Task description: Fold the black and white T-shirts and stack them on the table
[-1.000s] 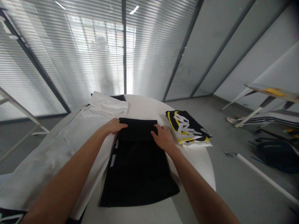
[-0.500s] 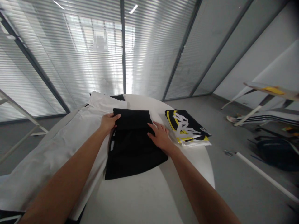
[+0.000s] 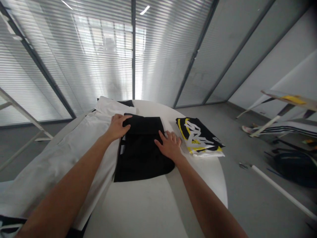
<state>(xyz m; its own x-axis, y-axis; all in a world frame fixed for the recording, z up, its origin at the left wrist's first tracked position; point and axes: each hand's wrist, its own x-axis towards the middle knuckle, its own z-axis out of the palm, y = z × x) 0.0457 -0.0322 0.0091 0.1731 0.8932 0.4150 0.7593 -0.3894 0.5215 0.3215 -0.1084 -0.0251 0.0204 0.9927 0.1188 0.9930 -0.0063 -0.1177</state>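
A folded black garment [image 3: 142,152] lies on the white table [image 3: 138,201], its far end turned over into a flap and pale patches showing on its left side. My left hand [image 3: 119,128] rests at its far left corner, thumb and forefinger apart on the cloth; the other fingers are partly hidden. On the right edge, my right hand [image 3: 170,144] lies with fingers spread, pressing on the fabric. To the left, a white cloth or garment [image 3: 81,145] is spread out under my left forearm.
A folded black, yellow and white printed garment [image 3: 199,135] sits on the table's right side. Beyond the far edge stands a blind-covered glass partition [image 3: 158,66]. Another table [image 3: 292,99], a dark chair [image 3: 294,165] and a white pole [image 3: 279,188] are on the right.
My left hand's thumb and forefinger have spread apart on the far left corner. The garment's near edge now lies a little farther from me. My right hand stays on the right edge.
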